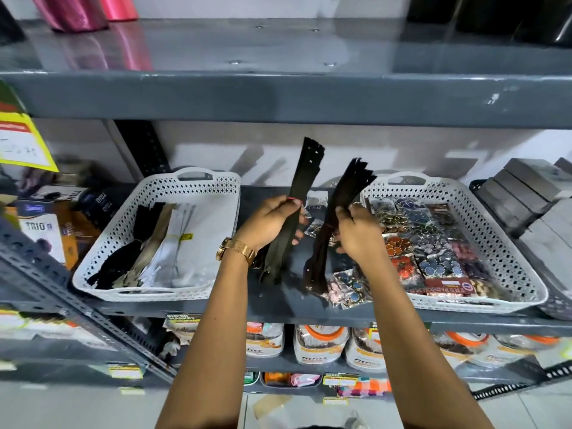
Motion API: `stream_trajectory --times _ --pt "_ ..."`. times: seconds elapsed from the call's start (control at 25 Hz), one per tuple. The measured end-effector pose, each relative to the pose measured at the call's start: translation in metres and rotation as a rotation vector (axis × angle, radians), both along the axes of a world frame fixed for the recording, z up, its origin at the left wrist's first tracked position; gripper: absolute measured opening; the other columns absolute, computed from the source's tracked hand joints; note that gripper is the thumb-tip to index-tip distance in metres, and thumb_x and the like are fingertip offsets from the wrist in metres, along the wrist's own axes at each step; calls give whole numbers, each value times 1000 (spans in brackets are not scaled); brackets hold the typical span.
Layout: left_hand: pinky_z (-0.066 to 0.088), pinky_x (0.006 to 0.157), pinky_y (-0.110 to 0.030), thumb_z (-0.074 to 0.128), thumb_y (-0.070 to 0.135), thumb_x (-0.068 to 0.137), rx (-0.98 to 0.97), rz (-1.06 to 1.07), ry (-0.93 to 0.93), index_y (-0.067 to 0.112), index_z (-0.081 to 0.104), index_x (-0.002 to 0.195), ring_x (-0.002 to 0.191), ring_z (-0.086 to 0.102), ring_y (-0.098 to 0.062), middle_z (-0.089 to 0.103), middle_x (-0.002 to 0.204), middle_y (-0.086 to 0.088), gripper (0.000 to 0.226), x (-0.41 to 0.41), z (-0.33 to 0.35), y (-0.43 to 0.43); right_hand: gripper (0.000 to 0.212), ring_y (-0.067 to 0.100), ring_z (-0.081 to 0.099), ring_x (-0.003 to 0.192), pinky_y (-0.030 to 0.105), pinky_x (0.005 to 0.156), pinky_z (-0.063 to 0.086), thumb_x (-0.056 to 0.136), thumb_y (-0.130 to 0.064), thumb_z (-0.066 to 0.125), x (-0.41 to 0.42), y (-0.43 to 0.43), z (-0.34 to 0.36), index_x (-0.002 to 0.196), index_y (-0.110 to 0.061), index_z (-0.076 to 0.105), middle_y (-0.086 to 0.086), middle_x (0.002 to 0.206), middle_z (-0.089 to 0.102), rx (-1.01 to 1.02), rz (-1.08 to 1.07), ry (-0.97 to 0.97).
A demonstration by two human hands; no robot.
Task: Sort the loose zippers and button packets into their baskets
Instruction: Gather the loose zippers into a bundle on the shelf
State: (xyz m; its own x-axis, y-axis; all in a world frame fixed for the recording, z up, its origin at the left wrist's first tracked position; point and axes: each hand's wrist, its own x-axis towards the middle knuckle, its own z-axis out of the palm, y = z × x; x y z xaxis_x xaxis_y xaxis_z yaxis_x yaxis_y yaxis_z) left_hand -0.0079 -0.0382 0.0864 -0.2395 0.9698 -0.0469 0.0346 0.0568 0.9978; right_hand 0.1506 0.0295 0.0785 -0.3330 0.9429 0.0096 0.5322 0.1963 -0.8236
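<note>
Grey metal shelf [278,298], two white perforated baskets on it. Left basket [123,230] holds zippers: black, tan and white ones lying side by side, long axes running front to back. Right basket [501,243] is packed with button packets [433,243] in mixed colours. Grey boxes [520,193] stacked just right of that basket; boxed goods [43,230] to the left of the zipper basket. Pink rolls [83,10] on the shelf above, bagged goods [318,345] on the shelf below.

Bare shelf strip between the baskets carries loose button packets: a few [315,218] at the back between the two hands, a cluster [349,286] at the front edge just beside the right basket. Nothing blocks either basket from above; the upper shelf edge [278,97] sits well over the hands.

Left hand [272,221] (gold watch [235,252] on the wrist) is closed around a black zipper bundle [297,205], gripped near mid-length. Bundle is near upright, top end tilted slightly right and away, lower end hanging below the wrist, between the baskets and closer to the left one.

Right hand [359,233] is closed around a dark brown zipper bundle [334,230], fingers wrapped at roughly mid-length. Long axis leans up and to the right; top ends fan out near the right basket's back-left corner, lower ends hang down to the loose packets at the front. Cannot tell if they touch.

Both bundles are clear of the baskets.
</note>
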Motion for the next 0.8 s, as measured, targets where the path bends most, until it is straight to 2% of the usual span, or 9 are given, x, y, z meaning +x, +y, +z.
stream_trajectory --times 0.08,0.16,0.24,0.36,0.44,0.52,0.6,0.68,0.8 --pt "56 76 -20 49 21 97 60 -6 8 19 70 82 77 69 -11 73 81 6 26 4 6 -5 24 35 61 80 47 72 56 99 -26 41 -1 0 14 99 -6 55 18 86 60 -80 62 203" --pt "50 94 -26 51 24 96 120 -11 -41 21 74 83 89 68 -7 75 86 9 27 8 8 -10 16 18 56 63 32 56 52 99 -19 45 -4 -4 25 97 -10 58 6 75 58 -133 151 355" --pt "48 97 -36 50 26 96 170 -14 -95 21 75 85 92 67 -10 75 90 6 27 10 6 -15 18 9 59 59 26 53 53 98 -13 45 -10 -9 32 93 -15 63 0 76 63 -119 216 407" --pt "47 103 -48 52 25 95 202 24 -111 19 75 91 101 67 -20 75 97 0 24 4 3 -27 25 6 62 53 31 57 60 97 -8 47 -21 -12 38 82 -19 64 -1 71 66 -193 276 465" --pt "44 105 -56 57 22 93 189 62 -106 15 75 96 108 65 -35 73 104 -8 19 -1 1 -35 23 10 61 53 29 49 56 95 -13 53 -28 -13 38 76 -21 62 2 72 66 -171 291 391" --pt "41 107 -56 63 19 88 179 107 -79 12 75 100 110 64 -41 73 109 -12 17 -8 0 -44 16 14 61 56 26 47 49 92 -22 58 -38 -14 34 77 -21 62 4 74 67 -96 263 287" --pt "41 108 -54 69 18 84 168 141 -39 14 76 99 110 65 -39 74 111 -12 18 -15 -1 -54 18 19 61 61 31 55 52 92 -29 58 -45 -19 28 83 -16 68 4 71 67 -9 226 220" --pt "43 108 -50 72 20 81 146 203 18 17 77 96 110 65 -35 74 110 -12 16 -23 -3 -63 27 30 66 75 38 68 53 93 -35 53 -46 -26 13 91 -14 70 9 75 68 146 186 51" --pt "47 103 -34 74 21 80 95 310 79 22 78 89 107 67 -17 76 102 -4 10 -33 -8 -74 27 35 66 99 41 82 54 94 -33 51 -51 -44 -22 111 -19 66 14 107 71 257 300 -320"
